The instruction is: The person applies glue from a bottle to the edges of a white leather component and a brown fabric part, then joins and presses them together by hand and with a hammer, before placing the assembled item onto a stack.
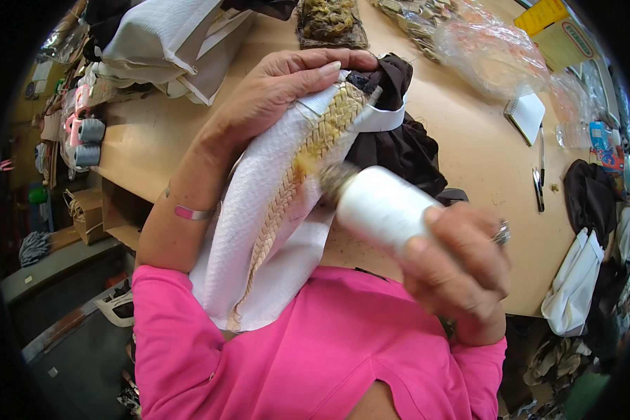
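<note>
Two hands are at work: the right grip [455,255] wraps its fingers round a white cylinder [388,210], whose blurred, bristly tip points to 10 o'clock, close to the braid [278,204]; contact I cannot tell. The left grip [294,80] clasps the top of the white piece [248,182], thumb over its edge, near 12. The braid runs down this piece from about 1 to 7 o'clock. Its upper stretch looks coated yellow; the lower stretch, paler, seems uncoated, so I judge the work roughly half done. Dark cloth [406,150] lies toward 2 on the table [483,140].
</note>
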### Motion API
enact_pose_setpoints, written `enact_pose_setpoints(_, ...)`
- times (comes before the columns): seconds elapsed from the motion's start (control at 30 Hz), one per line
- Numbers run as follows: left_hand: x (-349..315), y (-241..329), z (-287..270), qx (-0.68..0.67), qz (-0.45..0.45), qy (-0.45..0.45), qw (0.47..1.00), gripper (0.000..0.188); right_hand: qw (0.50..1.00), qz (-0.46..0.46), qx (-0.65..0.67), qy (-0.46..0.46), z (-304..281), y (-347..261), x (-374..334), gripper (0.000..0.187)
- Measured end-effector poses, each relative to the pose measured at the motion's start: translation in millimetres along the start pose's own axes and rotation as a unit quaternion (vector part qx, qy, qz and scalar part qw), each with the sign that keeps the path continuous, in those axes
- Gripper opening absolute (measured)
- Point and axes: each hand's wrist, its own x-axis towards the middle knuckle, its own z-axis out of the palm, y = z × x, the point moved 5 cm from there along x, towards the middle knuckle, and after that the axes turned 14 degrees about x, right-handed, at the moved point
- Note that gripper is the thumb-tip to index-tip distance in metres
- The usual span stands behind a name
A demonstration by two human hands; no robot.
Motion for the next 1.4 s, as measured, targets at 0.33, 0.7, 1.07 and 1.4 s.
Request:
enact_pose_setpoints(0.33, 0, -2, -1, -0.004, -0.003, 0.006, 1.000, 0.034, 1.000, 0.004, -0.007, -0.025, -4, 4, -8, 0.035)
enact_pose_setpoints(0.7, 1, 0, -2, 0.051, 0.017, 0.023, 0.998, 0.034, 0.997, 0.049, 0.014, 0.062, -23, 28, 1, 0.045)
enact_pose_setpoints(1.07, -13, 12, -13, 0.138, 0.004, 0.041, 0.990, 0.037, 0.788, 0.390, 0.227, 0.418, -82, 120, -179, 0.036)
enact_pose_setpoints(1.4, 0, 42, -20, 0.227, 0.086, 0.217, 0.946, 0.026, 0.903, 0.343, -0.246, 0.078, -57, 61, -129, 0.038)
